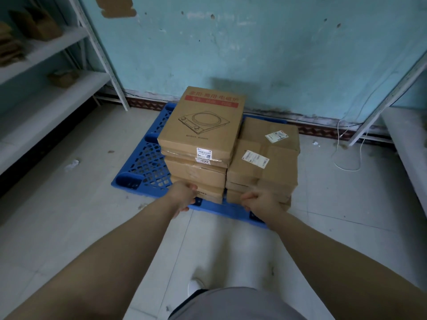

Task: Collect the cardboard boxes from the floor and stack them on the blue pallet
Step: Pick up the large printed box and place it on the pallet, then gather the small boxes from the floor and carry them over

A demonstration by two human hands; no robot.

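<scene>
A blue plastic pallet point(143, 162) lies on the floor against the wall. Two stacks of flat cardboard boxes stand on it. The taller left stack is topped by a box printed with a cooktop drawing point(203, 121). The right stack's top box point(265, 162) carries white labels, and another box lies behind it. My left hand point(182, 196) is at the near left corner of the left stack's lowest box point(208, 195), thumb on top and fingers curled below. My right hand point(261, 202) is curled like a fist against the front of the right stack's lowest box point(233, 196); its grip is hidden.
White metal shelving point(53, 93) with small cartons stands at the left. Another white shelf point(402, 139) is at the right, with a white cable point(346, 158) trailing on the tiled floor beside it. My shoe point(195, 286) shows below, and scraps of paper lie on the floor at the left.
</scene>
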